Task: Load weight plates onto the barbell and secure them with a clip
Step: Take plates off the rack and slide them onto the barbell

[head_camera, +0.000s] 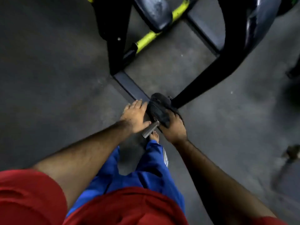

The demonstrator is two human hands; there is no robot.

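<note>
A small black weight plate (158, 106) sits on the steel barbell sleeve (150, 129), whose bare end pokes out toward me. My left hand (135, 116) lies flat against the plate's left face, fingers straight, thumb touching the sleeve. My right hand (174, 127) grips the plate's right rim with curled fingers. No clip shows in the frame. The picture is blurred.
A black rack frame (199, 82) with a yellow crossbar (150, 38) stands ahead on the grey floor (48, 78). Large dark plates (253, 25) hang at top right. My bare foot (154, 136) is under the sleeve. A dark object (291, 154) lies at right.
</note>
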